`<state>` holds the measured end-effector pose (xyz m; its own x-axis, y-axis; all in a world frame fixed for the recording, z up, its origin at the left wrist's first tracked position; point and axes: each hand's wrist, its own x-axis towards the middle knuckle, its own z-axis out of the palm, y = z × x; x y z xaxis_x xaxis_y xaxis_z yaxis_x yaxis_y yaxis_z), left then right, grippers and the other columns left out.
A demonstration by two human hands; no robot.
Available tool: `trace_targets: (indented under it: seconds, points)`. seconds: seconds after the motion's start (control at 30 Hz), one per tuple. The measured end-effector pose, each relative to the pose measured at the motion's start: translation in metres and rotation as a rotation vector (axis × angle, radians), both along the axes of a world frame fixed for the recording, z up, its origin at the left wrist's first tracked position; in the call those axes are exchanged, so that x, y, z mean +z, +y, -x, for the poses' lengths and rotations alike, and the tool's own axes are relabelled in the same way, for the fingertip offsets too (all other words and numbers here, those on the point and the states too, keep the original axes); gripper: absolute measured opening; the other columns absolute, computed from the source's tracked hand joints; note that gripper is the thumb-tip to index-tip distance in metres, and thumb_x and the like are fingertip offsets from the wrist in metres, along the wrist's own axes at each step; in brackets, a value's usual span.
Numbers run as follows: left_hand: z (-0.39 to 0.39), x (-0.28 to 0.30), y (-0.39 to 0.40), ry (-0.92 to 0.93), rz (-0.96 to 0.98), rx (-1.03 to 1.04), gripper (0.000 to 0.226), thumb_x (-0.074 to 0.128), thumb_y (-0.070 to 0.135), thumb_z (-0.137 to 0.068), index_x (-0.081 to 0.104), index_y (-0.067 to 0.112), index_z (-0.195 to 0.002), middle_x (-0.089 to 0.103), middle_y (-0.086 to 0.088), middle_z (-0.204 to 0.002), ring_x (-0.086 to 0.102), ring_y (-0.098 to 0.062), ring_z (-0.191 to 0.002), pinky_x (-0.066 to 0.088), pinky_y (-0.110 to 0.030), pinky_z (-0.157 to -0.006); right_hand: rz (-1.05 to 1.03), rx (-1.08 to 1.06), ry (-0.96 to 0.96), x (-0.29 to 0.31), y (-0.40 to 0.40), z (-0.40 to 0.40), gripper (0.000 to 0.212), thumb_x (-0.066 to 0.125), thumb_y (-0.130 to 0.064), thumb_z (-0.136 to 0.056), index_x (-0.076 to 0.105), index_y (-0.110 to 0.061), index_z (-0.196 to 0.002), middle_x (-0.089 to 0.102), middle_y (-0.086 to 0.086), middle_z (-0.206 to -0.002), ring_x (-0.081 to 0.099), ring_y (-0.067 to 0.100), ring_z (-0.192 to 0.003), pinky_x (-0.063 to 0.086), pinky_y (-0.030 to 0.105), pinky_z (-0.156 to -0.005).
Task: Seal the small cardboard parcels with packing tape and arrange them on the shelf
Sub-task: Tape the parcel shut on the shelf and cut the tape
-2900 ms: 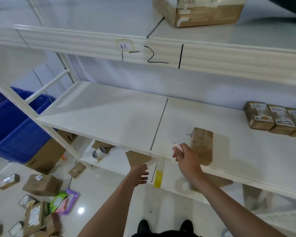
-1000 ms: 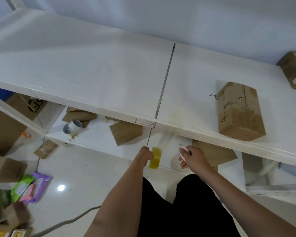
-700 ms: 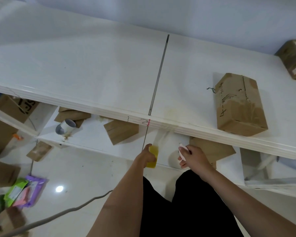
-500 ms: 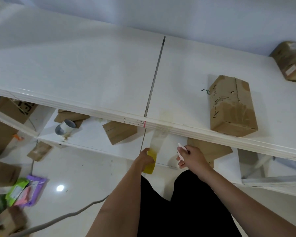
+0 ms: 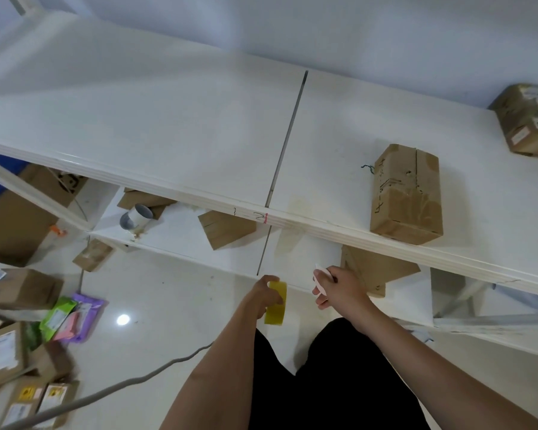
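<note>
Head view: left hand grips tape roll, strip drawn taut from shelf edge; right hand grasps white cutter beside, likely for cutting.

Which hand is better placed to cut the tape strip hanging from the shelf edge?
Right. The right hand holds the small white cutter beside the strip; the left hand grips the tape roll.

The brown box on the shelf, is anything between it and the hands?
Yes. Both hands, left hand with the yellow tape roll and right hand, are below the shelf's front edge. That edge lies between them and the brown box on top.
</note>
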<state>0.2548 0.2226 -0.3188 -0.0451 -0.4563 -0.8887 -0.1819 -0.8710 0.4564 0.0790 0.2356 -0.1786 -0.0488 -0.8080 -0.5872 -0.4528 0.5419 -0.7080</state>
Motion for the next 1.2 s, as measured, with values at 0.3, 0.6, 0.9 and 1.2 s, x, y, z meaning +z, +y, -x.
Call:
trace_targets:
  seconds: [0.3, 0.6, 0.9, 1.2]
  points:
    - [-0.014, 0.020, 0.050, -0.013, -0.100, -0.022, 0.069, 0.071, -0.007, -0.077, 0.052, 0.032, -0.131, 0.050, -0.018, -0.128, 0.055, -0.037, -0.115, 0.052, -0.050, -0.101, -0.014, 0.019, -0.009, 0.037, 0.028, -0.012, 0.034, 0.053, -0.033, -0.103, 0.067, -0.005, -0.089, 0.073, 0.009, -0.081, 0.070, 0.023, -0.065, 0.064, 0.045, -0.072]
    - [-0.018, 0.050, 0.086, 0.053, -0.224, -0.072, 0.099, 0.077, 0.005, -0.068, 0.030, 0.038, -0.149, 0.049, -0.015, -0.128, 0.056, -0.036, -0.117, 0.052, -0.053, -0.101, -0.039, 0.017, 0.000, 0.072, 0.040, -0.028, 0.035, 0.051, -0.034, -0.104, 0.068, -0.007, -0.091, 0.074, 0.009, -0.084, 0.071, 0.024, -0.067, 0.064, 0.042, -0.073]
    - [-0.035, 0.019, 0.092, -0.018, -0.202, -0.032, 0.090, 0.077, 0.044, -0.048, 0.057, 0.007, -0.127, 0.068, -0.015, -0.116, 0.069, -0.033, -0.103, 0.058, -0.049, -0.092, -0.022, 0.021, 0.001, 0.099, 0.040, -0.049, 0.036, 0.051, -0.034, -0.104, 0.067, -0.005, -0.093, 0.073, 0.008, -0.084, 0.073, 0.027, -0.071, 0.063, 0.039, -0.072]
    - [-0.044, 0.109, 0.077, -0.008, -0.139, -0.057, 0.053, 0.070, 0.037, -0.086, 0.055, 0.009, -0.129, 0.068, -0.009, -0.117, 0.067, -0.023, -0.104, 0.057, -0.037, -0.091, 0.009, 0.018, 0.010, 0.122, 0.034, -0.055, 0.035, 0.050, -0.035, -0.104, 0.067, -0.007, -0.093, 0.074, 0.007, -0.084, 0.072, 0.022, -0.067, 0.064, 0.038, -0.072]
